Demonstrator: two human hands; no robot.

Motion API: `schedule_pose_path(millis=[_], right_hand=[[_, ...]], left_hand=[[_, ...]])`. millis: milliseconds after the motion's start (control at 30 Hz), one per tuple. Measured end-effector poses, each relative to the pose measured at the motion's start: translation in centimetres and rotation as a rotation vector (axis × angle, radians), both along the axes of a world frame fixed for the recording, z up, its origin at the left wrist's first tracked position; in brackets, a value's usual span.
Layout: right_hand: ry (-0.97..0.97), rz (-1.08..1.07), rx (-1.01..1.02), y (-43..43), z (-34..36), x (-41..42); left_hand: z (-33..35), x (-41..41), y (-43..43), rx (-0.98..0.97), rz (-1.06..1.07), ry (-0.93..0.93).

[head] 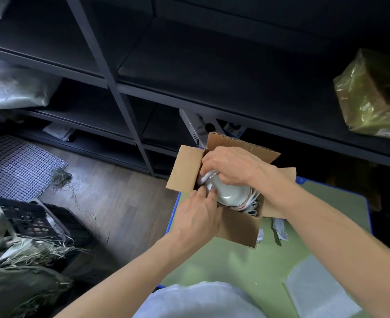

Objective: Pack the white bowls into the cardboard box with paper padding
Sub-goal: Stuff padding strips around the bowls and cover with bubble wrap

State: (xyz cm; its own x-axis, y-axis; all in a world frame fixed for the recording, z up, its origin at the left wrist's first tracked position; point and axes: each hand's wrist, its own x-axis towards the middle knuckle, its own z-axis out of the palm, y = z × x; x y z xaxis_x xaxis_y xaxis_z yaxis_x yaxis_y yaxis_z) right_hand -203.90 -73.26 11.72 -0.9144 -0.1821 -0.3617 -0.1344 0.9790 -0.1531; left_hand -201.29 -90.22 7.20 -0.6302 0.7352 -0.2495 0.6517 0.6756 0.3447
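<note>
An open cardboard box (237, 228) stands on the green table (235, 269) with its flaps spread out. Inside lies a white bowl (233, 193), turned bottom up and tilted, with more bowl rims and white paper padding (251, 210) beside it toward the box's right. My right hand (230, 166) reaches in from above and curls its fingers over the bowl's far edge. My left hand (198, 214) is at the box's near left corner, its fingertips pressing against the bowl's rim. How deep the box is filled is hidden by my hands.
Dark metal shelving (111, 72) rises behind the table, with a yellow-wrapped parcel (373, 92) at the right. Scraps of paper (279, 230) lie right of the box and a foam sheet (320, 288) at the near right. Black crates (40, 223) and straw sit on the floor left.
</note>
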Motion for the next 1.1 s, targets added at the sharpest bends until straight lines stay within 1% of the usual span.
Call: schedule_pose_path(millis=[167,267,333,467,533,600,667,767,933,1033,1100], right_hand=[[-0.120,0.029,-0.059,-0.3,0.6,-0.6],[-0.125,0.017,-0.076,0.2,0.9,-0.4],[-0.103,0.005,-0.104,0.7,0.9,0.1],[-0.082,-0.008,-0.112,0.8,0.4,0.9],[-0.073,-0.009,-0.102,0.8,0.2,1.0],[-0.067,0.001,-0.094,0.7,0.0,0.9],[-0.059,0.002,-0.095,0.6,-0.2,0.8],[-0.037,-0.020,-0.103,0.4,-0.6,0.9],[0.009,-0.037,-0.043,-0.2,-1.3,1.5],[0.046,-0.026,-0.011,-0.5,-1.7,2.0],[0.070,-0.053,-0.034,-0.8,-1.9,2.5]], left_hand=[[0.0,0.3,-0.4,-0.043,-0.058,0.045],[0.8,-0.3,-0.4,-0.037,-0.078,0.035],[1.6,-1.1,-0.5,0.020,-0.047,0.037],[2.9,-5.0,-0.8,0.205,0.086,0.130],[2.8,-7.9,-0.3,0.230,-0.003,0.191],[2.4,-10.5,1.0,0.153,-0.137,0.173],[2.1,-12.1,2.6,0.069,-0.208,0.126],[2.1,-13.0,4.6,-0.025,-0.311,0.126],[2.3,-12.9,7.1,-0.188,-0.378,0.235],[2.3,-13.3,6.9,-0.201,-0.387,0.166],[2.3,-13.3,6.7,-0.233,-0.385,0.140]])
